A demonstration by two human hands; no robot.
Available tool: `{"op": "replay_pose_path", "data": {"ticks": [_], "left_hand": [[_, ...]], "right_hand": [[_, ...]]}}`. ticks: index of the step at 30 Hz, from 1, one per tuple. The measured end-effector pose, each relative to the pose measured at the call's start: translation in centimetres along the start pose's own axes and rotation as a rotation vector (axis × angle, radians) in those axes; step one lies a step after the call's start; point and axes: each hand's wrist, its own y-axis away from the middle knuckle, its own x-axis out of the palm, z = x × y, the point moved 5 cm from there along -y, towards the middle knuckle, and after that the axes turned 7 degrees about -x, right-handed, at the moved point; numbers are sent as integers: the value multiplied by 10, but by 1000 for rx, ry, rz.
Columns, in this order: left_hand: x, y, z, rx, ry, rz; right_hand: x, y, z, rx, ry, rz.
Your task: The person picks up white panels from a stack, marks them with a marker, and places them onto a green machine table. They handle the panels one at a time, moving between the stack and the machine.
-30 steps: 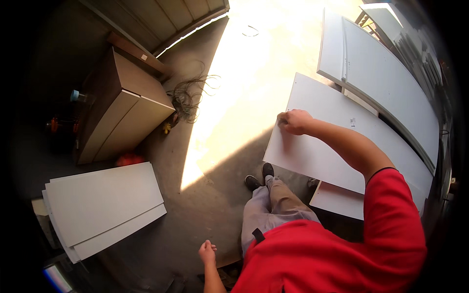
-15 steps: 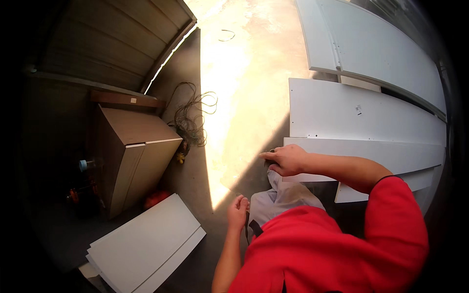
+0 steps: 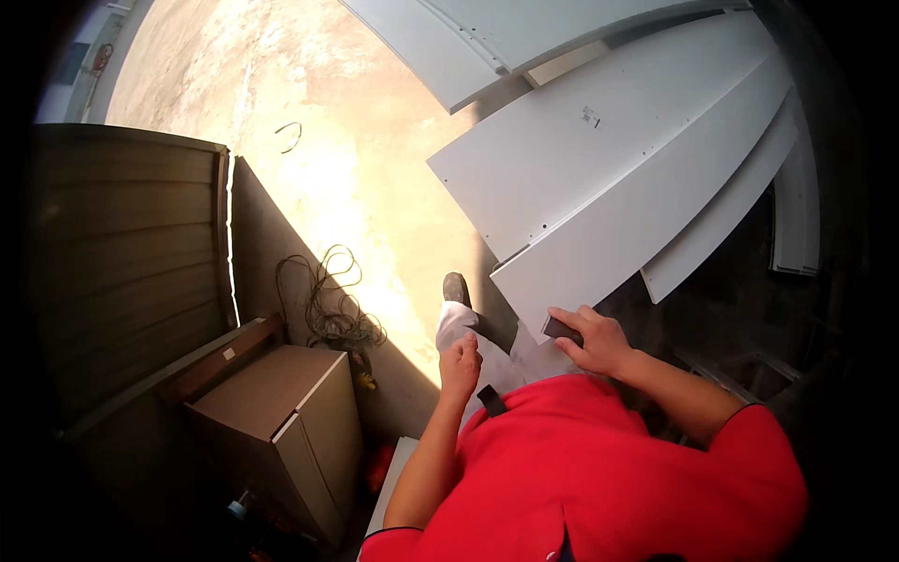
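Note:
My right hand (image 3: pixel 596 343) is closed around a small dark block-like object (image 3: pixel 562 330), with the fingers over its top. It is beside the near corner of a narrow white board (image 3: pixel 646 211), and I cannot tell whether it touches the board. My left hand (image 3: pixel 460 367) is curled in front of my light trousers, thumb side up. Whatever lies inside those fingers, if anything, is hidden. Next to the narrow board, a wider white panel (image 3: pixel 562 140) has small holes along its edge and a little label.
More white panels (image 3: pixel 552 28) lie beyond, and another narrow board (image 3: pixel 721 225) sits at the right. A brown cabinet (image 3: pixel 272 384) stands at the lower left below a ribbed metal door (image 3: pixel 131 225). Coiled cable (image 3: pixel 332 309) lies on the floor near my shoe (image 3: pixel 456 288).
My view has turned to the right, so the boards and cabinet appear swung round. My right hand has drawn nearer my body, showing more of the dark object. My left hand remains curled.

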Motion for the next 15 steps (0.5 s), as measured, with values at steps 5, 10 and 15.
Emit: {"op": "replay_pose_path", "data": {"ticks": [5, 10, 15], "left_hand": [[-1, -39, 6, 68, -424, 151], [33, -34, -2, 326, -468, 340], [87, -28, 15, 61, -410, 624]], "right_hand": [[26, 43, -3, 296, -38, -224], [60, 55, 9, 403, 0, -254], [81, 46, 10, 373, 19, -281]]}}
